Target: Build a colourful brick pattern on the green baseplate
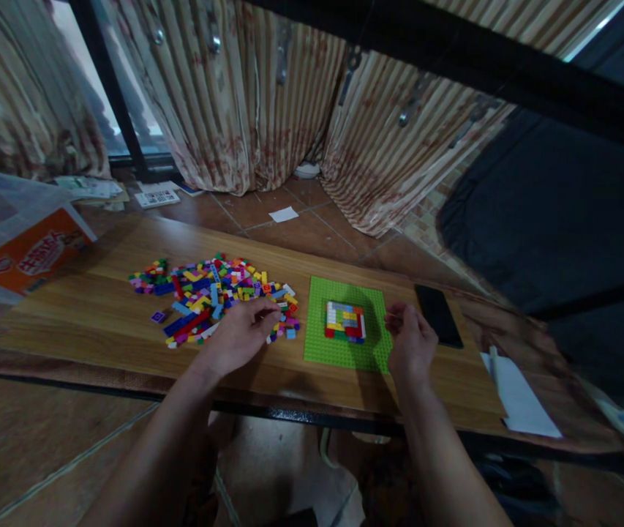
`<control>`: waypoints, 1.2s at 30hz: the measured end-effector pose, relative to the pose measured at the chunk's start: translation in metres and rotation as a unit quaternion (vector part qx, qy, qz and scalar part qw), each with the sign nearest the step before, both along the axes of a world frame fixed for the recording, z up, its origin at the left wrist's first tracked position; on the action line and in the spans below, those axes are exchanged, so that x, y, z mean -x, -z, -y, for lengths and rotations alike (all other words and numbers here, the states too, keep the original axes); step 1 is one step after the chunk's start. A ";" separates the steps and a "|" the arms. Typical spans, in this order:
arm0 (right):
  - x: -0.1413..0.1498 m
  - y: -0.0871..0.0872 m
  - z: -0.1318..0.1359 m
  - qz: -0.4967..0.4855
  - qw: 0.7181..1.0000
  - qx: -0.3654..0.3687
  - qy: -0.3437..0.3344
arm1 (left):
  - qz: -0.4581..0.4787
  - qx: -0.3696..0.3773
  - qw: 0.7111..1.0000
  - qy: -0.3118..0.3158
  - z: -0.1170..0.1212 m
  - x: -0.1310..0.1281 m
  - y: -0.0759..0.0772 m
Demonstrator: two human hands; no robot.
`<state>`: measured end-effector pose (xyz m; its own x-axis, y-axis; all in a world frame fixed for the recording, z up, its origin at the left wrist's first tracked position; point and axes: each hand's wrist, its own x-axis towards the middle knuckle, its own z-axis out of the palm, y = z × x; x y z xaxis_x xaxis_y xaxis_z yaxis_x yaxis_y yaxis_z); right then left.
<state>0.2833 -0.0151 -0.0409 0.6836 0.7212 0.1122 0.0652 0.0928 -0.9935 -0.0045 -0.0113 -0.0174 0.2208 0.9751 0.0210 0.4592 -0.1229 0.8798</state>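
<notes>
The left hand partly hides loose bricks, while the right hand, beside a dark phone, overlaps a green board bearing a brick block (fingers curled, both grips unclear).

head cam, looks fwd + down, near tabletop, wide pov

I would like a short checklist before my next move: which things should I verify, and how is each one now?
1. Green baseplate lies flat on the wooden board: ok.
2. Brick structure sits inside the baseplate's edges: ok.
3. Loose bricks stay off the baseplate: ok.
4. Left hand, at the loose bricks, has a brick in its grip: cannot tell.
5. Right hand, by the baseplate's right edge, is empty: cannot tell.
</notes>
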 end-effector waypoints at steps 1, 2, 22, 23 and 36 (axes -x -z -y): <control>0.001 -0.001 0.000 -0.003 1.000 -0.001 -0.001 | 0.005 0.000 1.000 -0.006 -0.001 0.001 0.001; 0.002 -0.001 0.001 -0.003 1.000 -0.002 -0.002 | 0.010 -0.001 1.000 -0.013 -0.001 0.003 0.002; 0.086 0.008 0.033 0.402 0.833 -0.005 -0.380 | 0.055 -0.003 0.989 -0.137 -0.007 0.017 0.006; 0.089 0.011 0.032 0.415 0.825 -0.005 -0.384 | 0.050 -0.006 0.990 -0.133 -0.007 0.016 0.005; 0.107 0.016 0.027 0.507 0.781 0.018 -0.365 | 0.012 -0.022 0.994 -0.102 -0.005 0.018 0.007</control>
